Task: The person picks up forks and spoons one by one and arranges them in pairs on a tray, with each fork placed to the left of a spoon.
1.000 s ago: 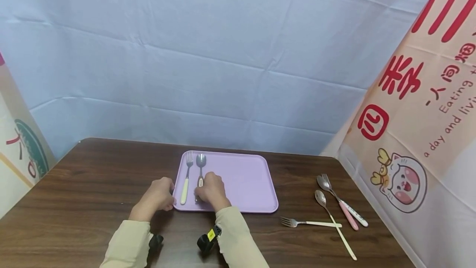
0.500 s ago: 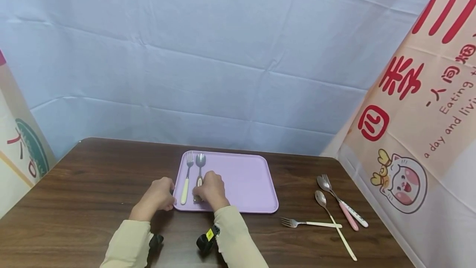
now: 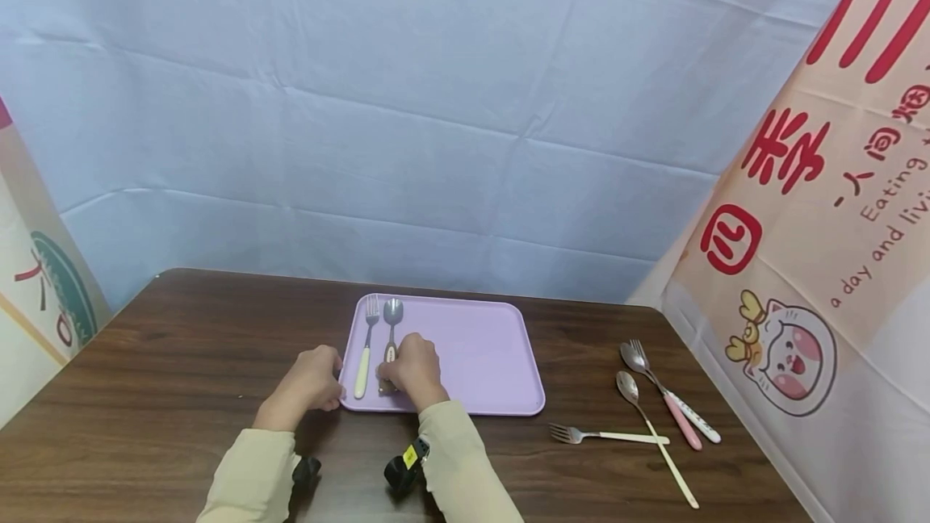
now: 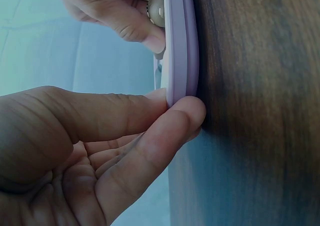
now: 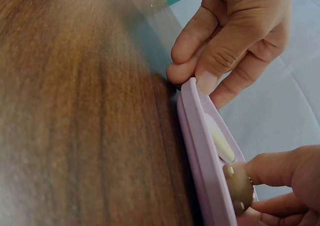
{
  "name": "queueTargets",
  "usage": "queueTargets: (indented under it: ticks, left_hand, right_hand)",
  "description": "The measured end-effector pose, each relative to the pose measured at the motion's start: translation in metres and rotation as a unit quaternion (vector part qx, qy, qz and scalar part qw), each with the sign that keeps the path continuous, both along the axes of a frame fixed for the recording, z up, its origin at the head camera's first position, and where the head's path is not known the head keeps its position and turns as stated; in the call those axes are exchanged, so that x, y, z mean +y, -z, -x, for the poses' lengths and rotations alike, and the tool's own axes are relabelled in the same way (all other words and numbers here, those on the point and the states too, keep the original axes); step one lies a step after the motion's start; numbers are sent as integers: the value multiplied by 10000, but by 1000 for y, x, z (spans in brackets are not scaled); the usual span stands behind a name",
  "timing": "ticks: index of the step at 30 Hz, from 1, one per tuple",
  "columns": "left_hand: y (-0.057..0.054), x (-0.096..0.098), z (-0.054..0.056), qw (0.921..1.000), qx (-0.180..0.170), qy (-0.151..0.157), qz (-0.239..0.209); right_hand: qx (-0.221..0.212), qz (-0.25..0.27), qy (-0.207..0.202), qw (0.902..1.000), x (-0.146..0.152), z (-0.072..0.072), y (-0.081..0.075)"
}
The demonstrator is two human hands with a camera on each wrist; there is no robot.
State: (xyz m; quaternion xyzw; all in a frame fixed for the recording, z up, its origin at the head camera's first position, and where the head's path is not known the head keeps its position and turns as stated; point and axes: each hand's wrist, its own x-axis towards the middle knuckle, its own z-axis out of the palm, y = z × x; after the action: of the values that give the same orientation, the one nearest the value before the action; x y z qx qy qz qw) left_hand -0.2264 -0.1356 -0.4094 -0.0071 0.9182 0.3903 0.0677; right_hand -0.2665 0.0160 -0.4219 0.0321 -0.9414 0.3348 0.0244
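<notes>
In the head view, a lilac tray (image 3: 472,353) lies on the table, bearing a fork (image 3: 362,374) with a cream handle and a spoon (image 3: 393,311) beside it. My left hand (image 3: 312,378) pinches the tray's near left corner between thumb and fingers, which the left wrist view confirms at the rim (image 4: 179,51). My right hand (image 3: 412,368) holds the lower part of the spoon's handle on the tray and covers some of it. The right wrist view shows this handle's brown, rounded end (image 5: 239,188) near the rim, next to the fork's handle (image 5: 221,143).
To the right on the table (image 3: 567,491) lie more cutlery: a fork with a pale handle (image 3: 628,437), a long pale-handled spoon (image 3: 657,438) crossing it, a pink-handled spoon (image 3: 681,420) and a fork with a patterned white handle (image 3: 693,416). A pale cloth (image 3: 327,144) hangs behind.
My right hand has shifted slightly left with the spoon's handle, bringing that end a little closer to the fork. My left hand stays at the tray's corner.
</notes>
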Motion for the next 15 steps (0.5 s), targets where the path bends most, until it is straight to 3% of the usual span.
queueTargets:
  ticks: [15]
  left_hand:
    - [1,-1,1,10000,-20,-4,-29]
  right_hand:
    - [-76,229,-3,9997,3,-1,2]
